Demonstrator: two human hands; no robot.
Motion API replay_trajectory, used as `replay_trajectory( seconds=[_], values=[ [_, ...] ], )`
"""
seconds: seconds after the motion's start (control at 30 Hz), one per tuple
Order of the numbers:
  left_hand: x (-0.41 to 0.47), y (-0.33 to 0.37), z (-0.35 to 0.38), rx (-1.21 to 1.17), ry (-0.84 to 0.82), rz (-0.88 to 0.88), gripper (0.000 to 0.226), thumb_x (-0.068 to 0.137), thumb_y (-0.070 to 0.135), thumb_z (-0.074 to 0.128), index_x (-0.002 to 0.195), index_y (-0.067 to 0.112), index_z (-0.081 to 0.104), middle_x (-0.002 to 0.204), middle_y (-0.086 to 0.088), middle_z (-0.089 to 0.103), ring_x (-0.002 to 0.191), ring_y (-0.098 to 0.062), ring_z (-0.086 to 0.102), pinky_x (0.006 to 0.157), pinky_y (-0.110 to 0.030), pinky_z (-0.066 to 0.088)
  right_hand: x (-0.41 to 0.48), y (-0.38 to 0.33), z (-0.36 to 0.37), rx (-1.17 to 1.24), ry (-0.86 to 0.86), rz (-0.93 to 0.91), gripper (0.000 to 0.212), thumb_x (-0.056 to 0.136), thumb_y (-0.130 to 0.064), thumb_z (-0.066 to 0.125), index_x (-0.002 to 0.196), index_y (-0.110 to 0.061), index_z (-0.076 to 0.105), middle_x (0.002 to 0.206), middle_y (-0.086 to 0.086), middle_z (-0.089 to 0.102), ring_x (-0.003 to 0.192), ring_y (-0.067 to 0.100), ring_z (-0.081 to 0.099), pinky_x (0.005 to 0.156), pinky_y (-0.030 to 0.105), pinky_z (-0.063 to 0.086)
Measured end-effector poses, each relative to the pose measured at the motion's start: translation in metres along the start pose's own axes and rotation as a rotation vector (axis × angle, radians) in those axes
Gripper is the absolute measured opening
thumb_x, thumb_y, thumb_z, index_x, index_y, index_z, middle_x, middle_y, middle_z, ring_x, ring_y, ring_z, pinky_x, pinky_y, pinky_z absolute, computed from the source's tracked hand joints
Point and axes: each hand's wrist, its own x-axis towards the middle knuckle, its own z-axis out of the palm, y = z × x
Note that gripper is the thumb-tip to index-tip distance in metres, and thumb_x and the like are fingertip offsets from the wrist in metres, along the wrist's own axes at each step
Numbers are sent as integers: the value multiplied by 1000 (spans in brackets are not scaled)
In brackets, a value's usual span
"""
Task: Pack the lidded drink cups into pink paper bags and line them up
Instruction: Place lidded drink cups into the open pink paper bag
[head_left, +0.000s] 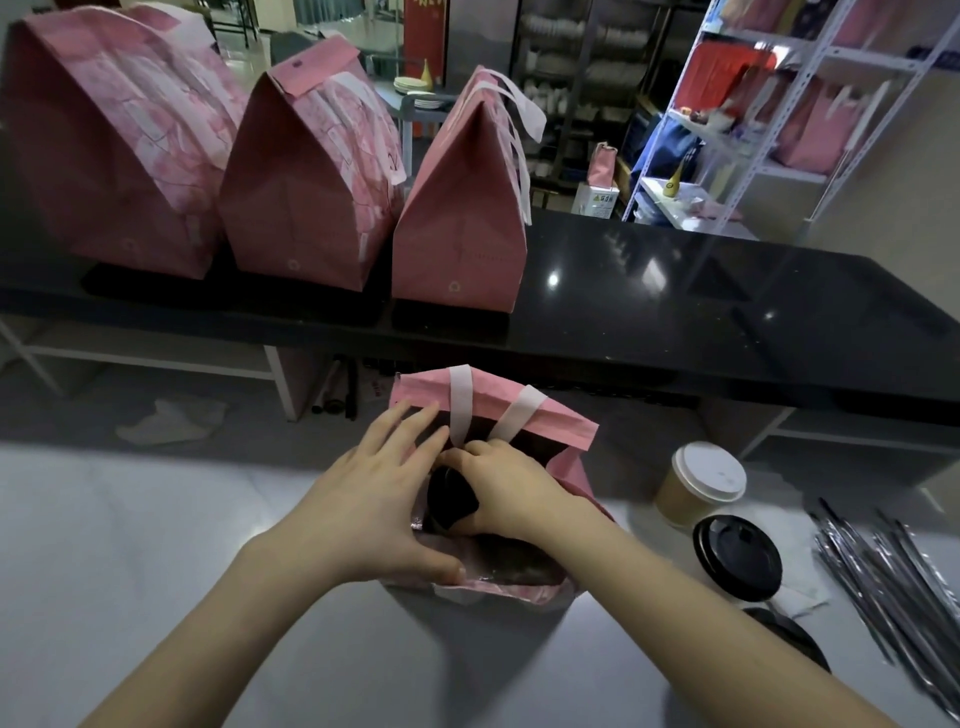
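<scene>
Right hand (498, 488) grips a black-lidded drink cup (451, 501) inside the open pink paper bag (535, 421) on the white counter (156, 545). Left hand (374, 499), fingers spread flat, braces the bag's mouth. The cup is best seated upright, clear of the white paper handles (460, 400)

A glossy black counter (675, 291) ran across the room, catching small bright glints of overhead light. Below its front edge sat a white-framed lower shelf (156, 358). Nearest lay a pale grey worktop (130, 545). Beyond the counter on the right, a white metal shelving rack (872, 57) stood against a beige wall (893, 197), and farther back dark shelves (566, 62) held blurred white crockery.
</scene>
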Motion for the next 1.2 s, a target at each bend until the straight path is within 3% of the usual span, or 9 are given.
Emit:
replay_trajectory(
  seconds=[0.43,0.57,0.67,0.8,0.9,1.0,1.03,1.1,1.2],
  values=[
    [10,2,0,-82,13,-7,114,60,84,44,153,29,6,159,15,-8,142,-5,-23,118,-39,18,10,8,2,-42,-104,-4,80,76,-44,73,143,-23,33,123,7,52,112,27,46,88,47,49],
    [16,1,-12,-162,157,-9,95,73,69,57,151,26,23,158,8,16,145,-9,-7,118,-32,8,-15,16,-32,73,-31,-35,82,82,-54,64,149,-35,20,138,1,45,122,23,44,96,43,46],
    [22,3,-26,-174,265,-4,87,72,57,70,146,30,32,151,10,31,146,-15,8,120,-41,12,-51,28,-66,154,151,-63,64,85,-55,59,142,-35,37,140,-10,44,124,11,44,99,34,44],
    [35,16,-36,-139,297,104,84,69,52,75,142,36,38,149,16,33,146,-12,10,119,-50,10,-110,51,-86,160,297,-96,51,80,-64,53,122,-36,58,138,-18,45,122,-2,40,94,21,41],
    [50,27,-39,-119,286,203,75,70,43,80,137,32,48,146,15,39,146,-12,15,119,-46,12,-141,62,-75,-2,341,-99,34,80,-43,71,109,-27,68,139,-6,51,124,13,47,93,33,47],
    [61,36,-36,-106,243,222,57,73,36,80,126,30,58,133,11,53,138,-14,34,113,-38,28,-153,72,-60,-125,451,-62,13,77,-21,78,89,-18,75,116,3,67,108,24,62,89,41,52],
    [63,38,-33,-122,226,219,53,73,36,80,122,33,59,126,12,57,129,-13,44,104,-32,37,-156,75,-58,-125,491,-39,11,75,-18,79,85,-16,75,110,4,70,103,25,65,86,40,53],
    [63,43,-29,-150,181,217,54,71,40,81,119,39,58,115,19,55,107,-6,52,85,-20,42,-160,84,-56,-129,538,12,9,76,-16,77,85,-15,74,106,3,71,100,24,65,85,37,53],
    [63,50,-25,-100,124,222,63,68,49,80,124,38,56,123,18,53,112,-8,49,92,-27,43,-167,96,-52,-38,526,88,13,83,-21,71,94,-16,73,115,-1,67,108,19,60,89,35,48]
  ],
)
